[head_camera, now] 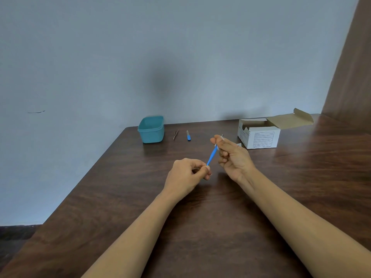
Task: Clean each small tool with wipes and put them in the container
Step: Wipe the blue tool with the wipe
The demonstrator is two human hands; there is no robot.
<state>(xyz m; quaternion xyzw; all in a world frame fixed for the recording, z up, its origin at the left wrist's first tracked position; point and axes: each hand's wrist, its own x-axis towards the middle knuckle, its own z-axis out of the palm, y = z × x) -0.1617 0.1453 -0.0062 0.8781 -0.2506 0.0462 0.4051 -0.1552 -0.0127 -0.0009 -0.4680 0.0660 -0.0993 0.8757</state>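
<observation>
Both of the person's forearms reach out over the middle of the dark wooden desk (120,187), and the hands meet above open wood, clear of everything else on it. The left hand (186,174) pinches the lower end of a slim blue-handled tool (211,156) between thumb and forefinger, the other fingers curled in. The right hand (233,156) has its fingers curled too, pinching a scrap of white wipe (216,145) around the upper end of the tool, whose metal tip just pokes out above the knuckles. The tool slants up and away from left hand to right, off the surface. Along the far edge, close to the grey wall (100,67), a teal container (151,129) stands open near the desk's far left corner; just to its right lie a pair of tweezers (176,134) and a short blue tool (188,136), apart from each other. Further right sits a white wipe box (260,137) with its flap thrown back, and a small packet (239,145) lies against its near corner. The left edge of the desk runs diagonally back towards the person.
</observation>
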